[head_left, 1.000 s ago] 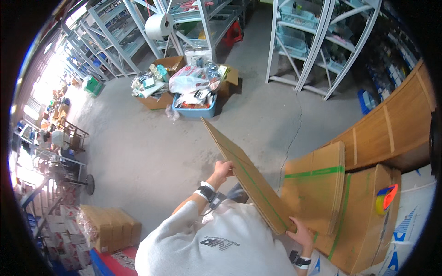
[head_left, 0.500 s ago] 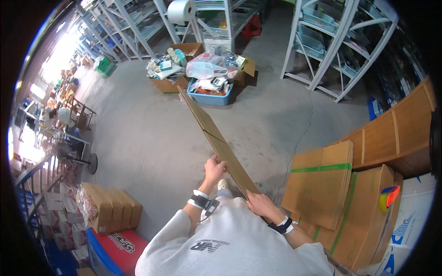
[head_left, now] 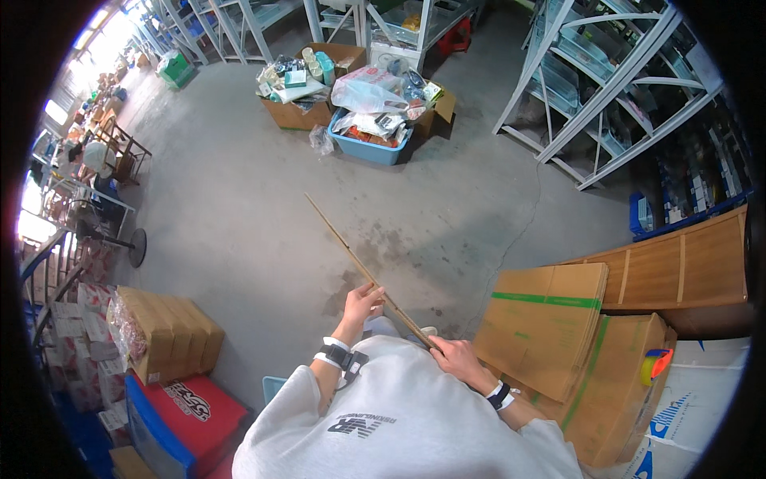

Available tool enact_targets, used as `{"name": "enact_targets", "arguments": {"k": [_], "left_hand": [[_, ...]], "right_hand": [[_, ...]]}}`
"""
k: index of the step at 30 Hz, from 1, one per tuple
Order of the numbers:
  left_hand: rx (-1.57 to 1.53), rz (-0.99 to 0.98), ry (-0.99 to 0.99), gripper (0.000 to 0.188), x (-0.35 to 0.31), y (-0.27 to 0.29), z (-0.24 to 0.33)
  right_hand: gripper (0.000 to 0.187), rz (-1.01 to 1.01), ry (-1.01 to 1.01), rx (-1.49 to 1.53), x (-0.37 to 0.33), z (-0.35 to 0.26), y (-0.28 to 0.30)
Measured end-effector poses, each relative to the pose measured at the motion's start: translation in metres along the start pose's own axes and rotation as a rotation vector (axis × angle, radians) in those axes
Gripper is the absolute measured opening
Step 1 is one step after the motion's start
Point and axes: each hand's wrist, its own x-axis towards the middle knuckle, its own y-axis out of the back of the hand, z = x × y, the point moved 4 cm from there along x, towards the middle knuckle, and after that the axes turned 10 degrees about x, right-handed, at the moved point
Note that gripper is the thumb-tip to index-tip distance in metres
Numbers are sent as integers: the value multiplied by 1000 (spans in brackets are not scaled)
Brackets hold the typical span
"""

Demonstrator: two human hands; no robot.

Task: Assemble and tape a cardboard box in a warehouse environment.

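Observation:
A flattened cardboard box (head_left: pixel 343 246) stands in front of me, seen almost edge-on as a thin brown line slanting from far left to near right. My left hand (head_left: pixel 361 310) is closed on its edge about two-thirds of the way down. At the near end my right hand (head_left: pixel 458 361) grips the same edge. Both wrists wear a white band with a black strap. The broad faces of the cardboard are mostly hidden by this angle.
Stacked flat cardboard (head_left: pixel 546 327) leans at my right, with a tape dispenser (head_left: pixel 656 366) beside it. Ahead are a blue bin (head_left: pixel 371 149) and an open carton (head_left: pixel 297 116), both full of goods. A metal rack (head_left: pixel 594 88) stands far right; wrapped cartons (head_left: pixel 171 334) lie left.
The cardboard has turned from showing a broad strip to nearly edge-on, and its far end is lower. Both hands keep hold of it. My view has shifted slightly.

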Motion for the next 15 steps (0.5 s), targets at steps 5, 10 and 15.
{"name": "enact_targets", "arguments": {"k": [5, 10, 15], "left_hand": [[36, -88, 90, 51, 3, 6, -8], [90, 44, 116, 48, 1, 2, 10], [-32, -56, 123, 34, 30, -2, -11]], "right_hand": [[33, 7, -52, 21, -3, 1, -5], [35, -33, -43, 1, 1, -8, 0], [34, -41, -23, -26, 2, -2, 3]]}}
